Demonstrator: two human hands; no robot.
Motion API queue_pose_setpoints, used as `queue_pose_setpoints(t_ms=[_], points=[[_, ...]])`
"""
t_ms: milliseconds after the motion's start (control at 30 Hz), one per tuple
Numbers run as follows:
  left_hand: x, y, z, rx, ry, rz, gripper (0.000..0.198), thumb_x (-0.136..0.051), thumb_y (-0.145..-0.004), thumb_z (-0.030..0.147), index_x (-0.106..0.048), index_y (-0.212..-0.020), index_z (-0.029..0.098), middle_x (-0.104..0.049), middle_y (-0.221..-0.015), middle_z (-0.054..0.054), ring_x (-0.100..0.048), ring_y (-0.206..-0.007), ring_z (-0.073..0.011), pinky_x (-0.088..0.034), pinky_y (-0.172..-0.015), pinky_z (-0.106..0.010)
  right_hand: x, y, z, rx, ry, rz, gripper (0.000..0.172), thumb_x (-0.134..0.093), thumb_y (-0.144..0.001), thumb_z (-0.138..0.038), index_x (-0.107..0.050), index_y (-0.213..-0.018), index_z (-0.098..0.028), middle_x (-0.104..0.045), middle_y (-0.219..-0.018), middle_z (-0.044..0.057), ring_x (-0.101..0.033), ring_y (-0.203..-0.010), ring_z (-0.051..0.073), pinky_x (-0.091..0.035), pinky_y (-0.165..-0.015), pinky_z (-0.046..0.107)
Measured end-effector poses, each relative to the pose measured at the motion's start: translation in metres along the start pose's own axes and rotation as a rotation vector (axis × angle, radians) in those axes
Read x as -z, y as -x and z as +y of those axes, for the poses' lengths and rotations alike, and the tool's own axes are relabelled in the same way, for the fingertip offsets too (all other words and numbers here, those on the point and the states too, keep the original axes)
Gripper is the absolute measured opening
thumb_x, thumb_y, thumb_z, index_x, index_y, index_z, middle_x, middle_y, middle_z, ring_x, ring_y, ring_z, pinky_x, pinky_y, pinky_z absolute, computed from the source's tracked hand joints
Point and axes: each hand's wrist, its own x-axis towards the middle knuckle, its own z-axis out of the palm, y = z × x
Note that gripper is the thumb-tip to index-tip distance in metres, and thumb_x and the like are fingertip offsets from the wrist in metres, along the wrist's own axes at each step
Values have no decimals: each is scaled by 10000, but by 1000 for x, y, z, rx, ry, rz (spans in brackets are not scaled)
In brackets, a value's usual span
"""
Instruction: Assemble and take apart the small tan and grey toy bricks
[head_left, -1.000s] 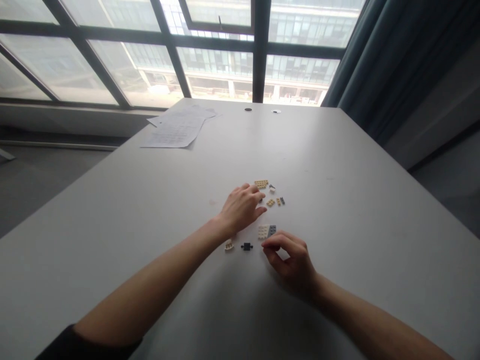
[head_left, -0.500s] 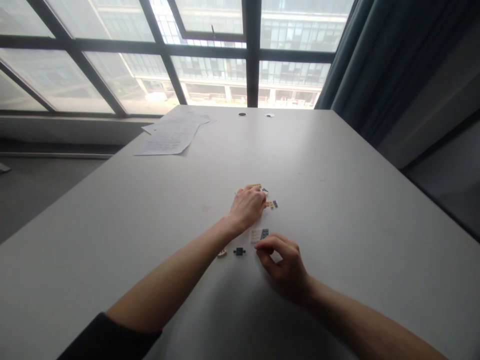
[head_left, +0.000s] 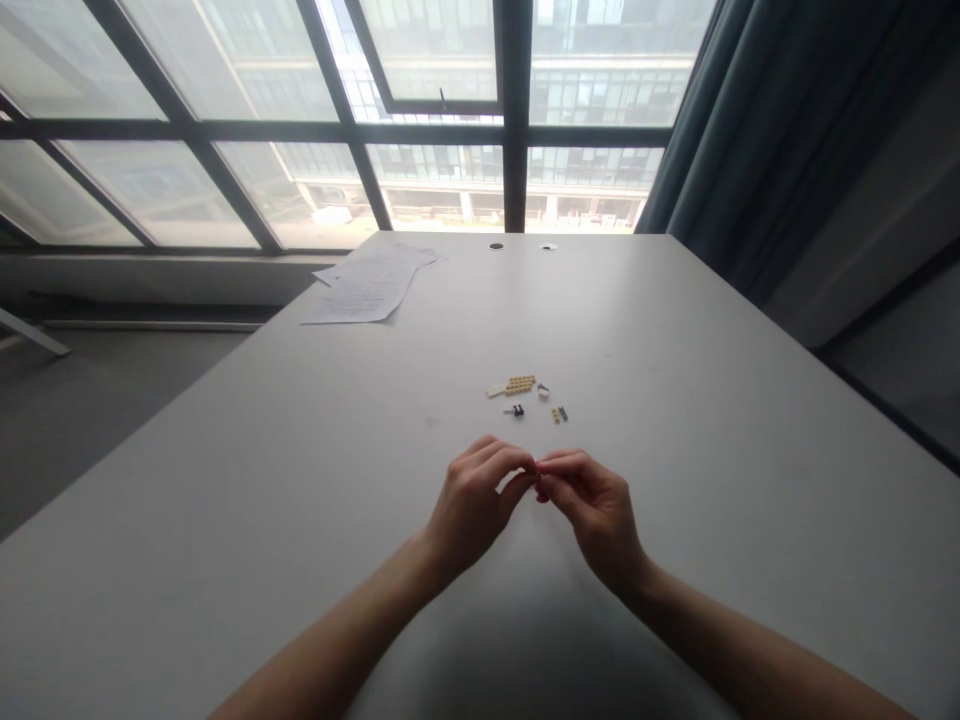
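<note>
My left hand point(head_left: 484, 500) and my right hand point(head_left: 592, 510) meet over the table, fingertips pinched together and touching. Whatever sits between the fingertips is too small and covered to make out. Beyond my hands lie small building-brick pieces: tan bricks point(head_left: 520, 385), a white flat piece point(head_left: 495, 391) at their left, and a small black piece point(head_left: 517, 411) nearer to me. To the right of these are a small white piece point(head_left: 543, 395), a little tan piece point(head_left: 555, 415) and a grey piece point(head_left: 563, 413).
The white table point(head_left: 712, 450) stretches to the window wall. Printed papers point(head_left: 367, 290) lie at its far left, and two round cable holes, one dark point(head_left: 496, 246), are near the far edge. A dark curtain point(head_left: 697, 130) hangs at the right.
My left hand has come back from the far pieces to meet my right hand, which moved slightly up. The pieces by my hands are no longer visible. The view has tilted up.
</note>
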Motion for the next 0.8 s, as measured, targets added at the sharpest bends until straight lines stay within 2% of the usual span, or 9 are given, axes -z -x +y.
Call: queue_pose_setpoints(t_ms=[67,200,267,400,467,533,633,800], points=[[2,2,-4,-50,20,39,67,-647,-828,128,-619,-820,188,-687,-800,-30,-592,-733,-141,-489,-693,-263,0,0,0,-66,-42,-27,74,-687,-817,-258,-688,-853,-193,-658,-895,26,-627,-701,134,-535,-679,296],[5,6,-7,-114,7,95,106,-643,-816,96,-643,-833,201,-692,-871,-44,-598,-768,-141,-502,-702,-263,0,-2,1,-245,-110,-32,147,-725,-783,-284,-661,-874,-187,-663,-716,-8,-626,-610,129,-530,-599,273],[6,8,-6,-108,24,81,113,-645,-812,94,-650,-849,201,-691,-896,-52,-613,-797,-146,-514,-721,-269,0,-4,0,-264,-101,-23,161,-744,-759,-286,-657,-832,-172,-668,-691,-3,-628,-590,132,-530,-583,272],[5,11,-5,16,131,47,113,-674,-801,138,-650,-897,191,-701,-867,-51,-656,-788,-151,-537,-731,-273,1,-6,-2,-233,-55,14,165,-764,-728,-274,-657,-796,-169,-683,-691,1,-643,-603,137,-536,-619,277],[4,12,-4,116,135,78,113,-686,-794,150,-644,-892,187,-697,-780,-24,-658,-700,-134,-540,-686,-253,2,-7,-1,-208,-24,6,159,-768,-722,-265,-660,-790,-171,-690,-708,6,-645,-619,137,-535,-635,278],[3,12,-3,151,114,117,105,-691,-788,142,-646,-873,185,-693,-742,-10,-653,-663,-123,-536,-663,-240,2,-6,0,-188,-9,2,160,-771,-722,-262,-660,-797,-174,-693,-727,7,-649,-645,139,-536,-656,280],[3,11,-3,46,95,154,96,-673,-795,108,-664,-842,190,-706,-790,-23,-654,-716,-127,-535,-683,-242,2,-5,2,-215,-73,9,172,-755,-748,-285,-654,-843,-184,-683,-735,-3,-655,-655,141,-541,-658,285],[4,12,-3,-106,67,181,153,-653,-792,59,-672,-847,200,-714,-838,-41,-640,-751,-132,-534,-689,-252,1,-5,2,-352,-190,-31,169,-756,-750,-278,-659,-825,-161,-690,-738,13,-656,-634,139,-546,-637,282]])
